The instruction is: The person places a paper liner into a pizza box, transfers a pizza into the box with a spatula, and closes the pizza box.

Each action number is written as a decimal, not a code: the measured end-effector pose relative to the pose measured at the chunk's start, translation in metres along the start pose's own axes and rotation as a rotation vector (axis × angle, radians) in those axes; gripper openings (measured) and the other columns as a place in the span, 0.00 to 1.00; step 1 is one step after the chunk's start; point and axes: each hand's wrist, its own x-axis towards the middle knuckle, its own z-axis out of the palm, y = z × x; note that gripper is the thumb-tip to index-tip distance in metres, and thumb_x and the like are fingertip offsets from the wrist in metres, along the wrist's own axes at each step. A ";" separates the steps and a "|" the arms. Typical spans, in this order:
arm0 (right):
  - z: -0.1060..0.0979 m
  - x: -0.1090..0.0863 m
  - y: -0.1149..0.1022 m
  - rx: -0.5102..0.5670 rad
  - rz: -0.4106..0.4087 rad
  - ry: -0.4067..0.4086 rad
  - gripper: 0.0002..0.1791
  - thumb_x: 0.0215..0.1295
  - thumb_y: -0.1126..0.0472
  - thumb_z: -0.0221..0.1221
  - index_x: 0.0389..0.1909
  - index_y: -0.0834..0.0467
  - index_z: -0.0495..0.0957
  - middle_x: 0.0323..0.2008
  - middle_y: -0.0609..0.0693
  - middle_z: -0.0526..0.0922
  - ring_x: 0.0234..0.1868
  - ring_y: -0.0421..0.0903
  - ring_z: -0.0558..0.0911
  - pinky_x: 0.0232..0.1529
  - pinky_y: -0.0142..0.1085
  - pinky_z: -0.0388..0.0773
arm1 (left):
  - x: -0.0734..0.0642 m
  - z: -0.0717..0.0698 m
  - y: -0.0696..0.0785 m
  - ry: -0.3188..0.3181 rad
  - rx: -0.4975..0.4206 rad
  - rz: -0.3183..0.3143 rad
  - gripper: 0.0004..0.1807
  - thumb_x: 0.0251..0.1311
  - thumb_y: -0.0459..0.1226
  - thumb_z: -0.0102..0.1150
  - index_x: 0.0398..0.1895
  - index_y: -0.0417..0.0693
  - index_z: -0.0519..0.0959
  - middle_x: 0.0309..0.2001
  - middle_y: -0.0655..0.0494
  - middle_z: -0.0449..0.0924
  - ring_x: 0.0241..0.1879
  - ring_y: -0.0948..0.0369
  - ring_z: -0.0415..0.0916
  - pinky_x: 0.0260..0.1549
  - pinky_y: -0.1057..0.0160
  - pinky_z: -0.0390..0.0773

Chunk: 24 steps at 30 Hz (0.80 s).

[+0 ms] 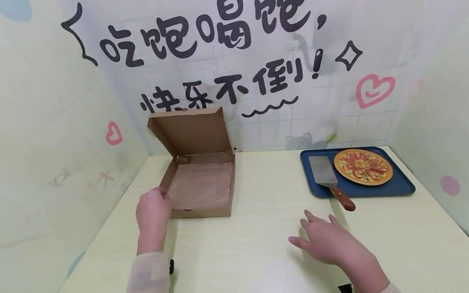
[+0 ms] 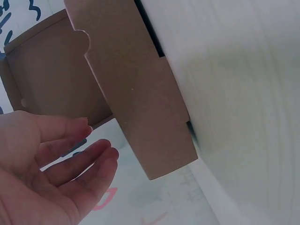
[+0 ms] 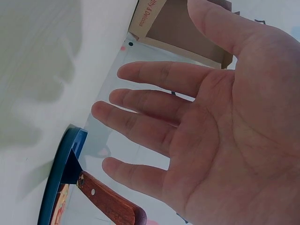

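L hand (image 1: 154, 207) nr box (image 1: 202, 212), fingers loosely bent, nothing held; lid (image 1: 197, 132) stands up, prob. for access. R hand (image 1: 331, 243) spread, empty, nr spatula (image 1: 328, 175); handle (image 1: 342, 198) overhangs tray (image 1: 400, 186), prob. for easy grip; pizza (image 1: 363, 167) on tray too.

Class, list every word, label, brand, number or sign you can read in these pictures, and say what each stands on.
"吃饱喝饱," on the back wall, upper line.
"快乐不倒!" on the back wall, lower line; the box lid covers the bottom of its first characters.
"lthy & Delicious" on the box's side, its start cut off.
Marks on the left wall: too faint to read.
No numbers or brand legible.
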 end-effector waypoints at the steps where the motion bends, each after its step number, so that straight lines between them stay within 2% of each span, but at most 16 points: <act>1: 0.000 0.000 0.000 0.002 0.002 0.001 0.40 0.76 0.36 0.58 0.68 0.68 0.77 0.77 0.71 0.68 0.79 0.67 0.67 0.76 0.77 0.49 | -0.001 -0.001 0.002 -0.002 0.001 0.003 0.16 0.73 0.33 0.53 0.51 0.32 0.86 0.48 0.31 0.88 0.40 0.36 0.87 0.36 0.39 0.85; 5: -0.003 -0.002 0.000 0.002 -0.004 0.012 0.40 0.76 0.36 0.58 0.68 0.69 0.77 0.77 0.71 0.68 0.80 0.67 0.67 0.76 0.77 0.49 | -0.006 -0.003 0.013 -0.013 -0.012 0.028 0.18 0.74 0.34 0.51 0.55 0.32 0.85 0.51 0.31 0.88 0.38 0.41 0.88 0.35 0.43 0.86; 8: -0.005 -0.003 0.000 -0.005 -0.013 0.027 0.41 0.76 0.36 0.58 0.68 0.69 0.77 0.77 0.72 0.68 0.80 0.68 0.66 0.76 0.77 0.49 | -0.011 -0.003 0.024 0.003 -0.018 0.078 0.18 0.74 0.34 0.50 0.54 0.33 0.85 0.53 0.32 0.88 0.41 0.41 0.88 0.35 0.42 0.86; 13: -0.007 -0.005 0.001 -0.017 -0.010 0.046 0.41 0.76 0.35 0.57 0.69 0.68 0.77 0.76 0.71 0.69 0.80 0.68 0.65 0.75 0.78 0.50 | -0.021 0.000 0.042 0.056 -0.004 0.178 0.17 0.74 0.36 0.51 0.52 0.35 0.87 0.52 0.35 0.89 0.52 0.37 0.86 0.43 0.36 0.86; 17: -0.007 -0.006 0.003 -0.026 -0.007 0.061 0.41 0.76 0.35 0.57 0.69 0.67 0.77 0.77 0.70 0.68 0.80 0.69 0.64 0.75 0.78 0.49 | -0.030 0.002 0.057 0.060 0.000 0.229 0.18 0.75 0.39 0.54 0.54 0.36 0.86 0.54 0.35 0.88 0.56 0.36 0.84 0.46 0.36 0.86; 20: -0.008 -0.006 0.005 -0.028 -0.010 0.071 0.41 0.76 0.35 0.57 0.69 0.68 0.76 0.77 0.71 0.68 0.81 0.70 0.63 0.75 0.79 0.48 | -0.037 0.004 0.067 0.095 0.010 0.316 0.16 0.74 0.37 0.57 0.52 0.34 0.87 0.52 0.36 0.89 0.54 0.37 0.86 0.47 0.38 0.87; 24: -0.009 -0.006 0.007 -0.033 -0.014 0.088 0.41 0.77 0.35 0.57 0.69 0.69 0.75 0.77 0.73 0.66 0.81 0.71 0.62 0.75 0.79 0.48 | -0.047 0.008 0.079 0.196 0.021 0.471 0.12 0.69 0.34 0.63 0.44 0.33 0.88 0.43 0.38 0.91 0.45 0.39 0.88 0.44 0.41 0.88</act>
